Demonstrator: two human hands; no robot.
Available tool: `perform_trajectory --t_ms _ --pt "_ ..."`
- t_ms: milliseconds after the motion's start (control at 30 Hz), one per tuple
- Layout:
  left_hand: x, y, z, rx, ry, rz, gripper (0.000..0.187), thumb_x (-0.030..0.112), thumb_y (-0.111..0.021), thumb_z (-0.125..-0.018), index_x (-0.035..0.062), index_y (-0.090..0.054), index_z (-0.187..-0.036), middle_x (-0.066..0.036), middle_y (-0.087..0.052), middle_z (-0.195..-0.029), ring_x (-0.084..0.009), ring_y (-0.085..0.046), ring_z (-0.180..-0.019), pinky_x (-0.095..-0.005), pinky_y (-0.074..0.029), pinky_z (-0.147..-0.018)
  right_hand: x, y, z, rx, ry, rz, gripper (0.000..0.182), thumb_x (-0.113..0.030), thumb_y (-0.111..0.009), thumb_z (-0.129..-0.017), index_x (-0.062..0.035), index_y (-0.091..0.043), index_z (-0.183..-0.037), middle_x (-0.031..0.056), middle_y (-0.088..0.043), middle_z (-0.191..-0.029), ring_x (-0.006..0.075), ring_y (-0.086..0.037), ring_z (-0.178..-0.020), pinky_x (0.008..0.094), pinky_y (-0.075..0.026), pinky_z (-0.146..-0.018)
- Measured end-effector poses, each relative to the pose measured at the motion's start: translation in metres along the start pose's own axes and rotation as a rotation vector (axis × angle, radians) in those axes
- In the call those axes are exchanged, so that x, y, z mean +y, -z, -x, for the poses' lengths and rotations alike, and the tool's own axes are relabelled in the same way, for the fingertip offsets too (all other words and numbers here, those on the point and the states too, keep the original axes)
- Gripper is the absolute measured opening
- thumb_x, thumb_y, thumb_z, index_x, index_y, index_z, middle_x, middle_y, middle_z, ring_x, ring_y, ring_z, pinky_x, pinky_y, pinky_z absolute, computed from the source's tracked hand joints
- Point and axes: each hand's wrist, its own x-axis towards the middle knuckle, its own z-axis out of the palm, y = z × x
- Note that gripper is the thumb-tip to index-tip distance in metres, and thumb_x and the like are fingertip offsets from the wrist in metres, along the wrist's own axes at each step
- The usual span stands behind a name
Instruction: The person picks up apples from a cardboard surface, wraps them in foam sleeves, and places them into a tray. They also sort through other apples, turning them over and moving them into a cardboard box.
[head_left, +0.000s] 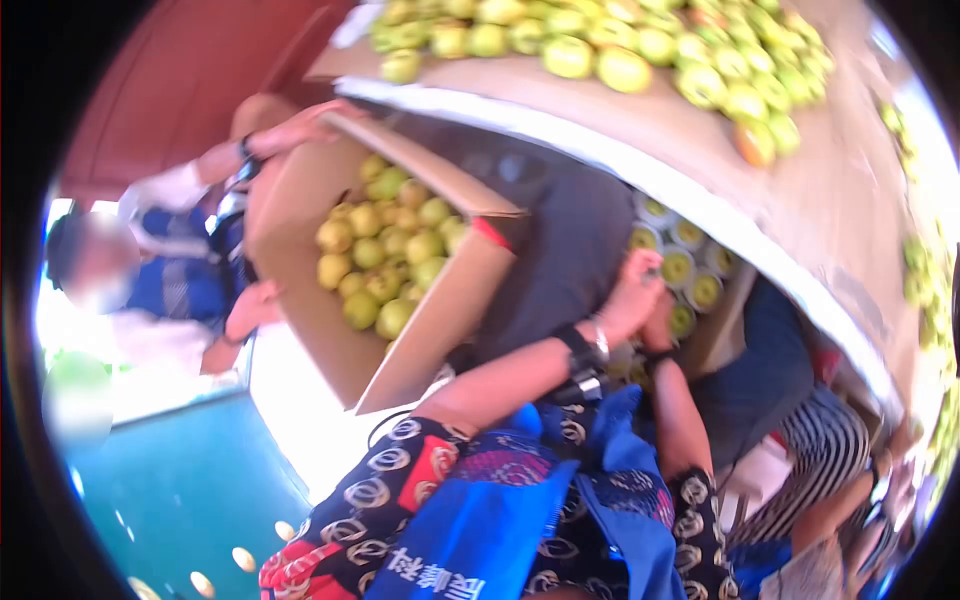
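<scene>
My left hand (637, 292), with a black band and a bracelet at the wrist, reaches over a carton of yellow-green apples (678, 268) that sit in rows in pale wrappings. Its fingers are curled together, and blur hides what they hold, if anything. My right hand (657, 325) is close beside and partly behind it, above the same carton. The fingers of that hand are mostly hidden. To the left of both hands is an open cardboard box (335, 350), tilted, with loose yellow-green apples (385, 250) inside.
A person (180, 250) at the left has hands on the tilted box. Above, a cardboard-covered table (800, 220) with a white edge bears many apples (620, 70). Another person in striped clothing (825, 450) sits close at the lower right.
</scene>
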Motion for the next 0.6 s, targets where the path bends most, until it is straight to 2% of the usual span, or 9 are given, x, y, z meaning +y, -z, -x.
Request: perform_trajectory --t_ms 33,67,100,233,400,433,500,533,600 --pt "0.003 0.001 -0.003 0.056 -0.056 -0.042 0.028 0.003 -0.053 -0.076 0.0021 -0.049 -0.104 -0.009 -0.053 -0.104 -0.0196 -0.049 -0.102 -0.0303 -0.041 -0.088 0.047 -0.048 -0.038 0.384 0.336 -0.191 0.023 -0.012 -0.055 -0.079 -0.0008 -0.055 -0.099 0.0144 -0.060 -0.093 0.0274 -0.058 -0.087 0.0362 -0.047 -0.072" --pt "0.000 -0.010 0.001 0.078 -0.055 -0.015 0.032 0.005 -0.056 -0.077 0.0013 -0.047 -0.107 -0.010 -0.053 -0.105 -0.0204 -0.047 -0.104 -0.0313 -0.040 -0.089 0.066 -0.016 -0.027 0.423 0.161 -0.735 0.018 -0.014 -0.060 -0.079 -0.0006 -0.057 -0.091 0.0087 -0.061 -0.085 0.0176 -0.059 -0.073 0.0292 -0.048 -0.064" --pt "-0.003 -0.022 0.009 0.082 -0.044 0.016 0.037 0.008 -0.058 -0.077 0.0006 -0.046 -0.111 -0.011 -0.052 -0.106 -0.0213 -0.045 -0.106 -0.0323 -0.039 -0.090 0.026 0.016 -0.003 0.401 0.038 -1.228 0.015 -0.011 -0.058 -0.081 0.0002 -0.056 -0.091 0.0052 -0.059 -0.086 0.0136 -0.058 -0.075 0.0265 -0.048 -0.066" --pt "-0.002 -0.033 0.021 -0.304 0.074 0.116 0.046 0.017 -0.065 -0.077 -0.0006 -0.044 -0.114 -0.010 -0.052 -0.105 -0.0158 -0.048 -0.101 -0.0295 -0.041 -0.086 0.034 0.040 0.033 0.407 0.168 -1.142 0.009 -0.008 -0.054 -0.081 -0.0037 -0.052 -0.088 0.0027 -0.055 -0.083 0.0096 -0.053 -0.075 0.0237 -0.045 -0.065" --pt "0.001 -0.019 0.016 -0.195 0.024 -0.062 0.031 0.014 -0.066 -0.072 0.0010 -0.049 -0.094 -0.008 -0.054 -0.093 -0.0128 -0.054 -0.084 -0.0286 -0.046 -0.070 0.036 0.041 0.048 0.463 0.162 -0.766 0.014 -0.010 -0.058 -0.083 -0.0032 -0.052 -0.094 0.0024 -0.054 -0.087 0.0089 -0.051 -0.078 0.0234 -0.043 -0.069" --pt "0.004 -0.019 0.018 -0.232 0.049 0.005 0.029 0.012 -0.065 -0.068 0.0019 -0.050 -0.091 -0.009 -0.054 -0.091 -0.0164 -0.054 -0.085 -0.0297 -0.045 -0.073 0.031 0.041 0.053 0.457 0.179 -0.760 0.014 -0.010 -0.058 -0.083 -0.0032 -0.052 -0.094 0.0024 -0.054 -0.087 0.0089 -0.051 -0.078 0.0234 -0.043 -0.069" --pt "-0.001 -0.016 0.017 -0.078 -0.218 -0.182 0.028 0.009 -0.064 -0.065 0.0031 -0.050 -0.089 -0.011 -0.053 -0.089 -0.0234 -0.053 -0.085 -0.0318 -0.042 -0.076 0.019 0.038 0.061 0.483 0.246 -0.483 0.019 -0.014 -0.061 -0.084 -0.0024 -0.052 -0.095 0.0015 -0.053 -0.086 0.0072 -0.049 -0.076 0.0219 -0.041 -0.068" --pt "-0.003 -0.017 0.016 -0.015 -0.236 -0.193 0.023 0.006 -0.062 -0.064 0.0037 -0.049 -0.083 -0.014 -0.053 -0.089 -0.0292 -0.050 -0.087 -0.0348 -0.040 -0.077 0.019 0.038 0.063 0.467 0.279 -0.488 0.019 -0.013 -0.061 -0.084 -0.0021 -0.052 -0.096 0.0014 -0.053 -0.086 0.0069 -0.049 -0.077 0.0221 -0.041 -0.070" --pt "0.000 -0.020 0.017 0.047 -0.288 -0.221 0.022 0.005 -0.061 -0.063 0.0035 -0.047 -0.080 -0.015 -0.053 -0.086 -0.0293 -0.051 -0.083 -0.0355 -0.040 -0.072 0.013 0.041 0.069 0.404 0.263 -0.627 0.019 -0.009 -0.060 -0.084 -0.0017 -0.051 -0.098 0.0015 -0.053 -0.089 0.0074 -0.049 -0.079 0.0226 -0.041 -0.072"
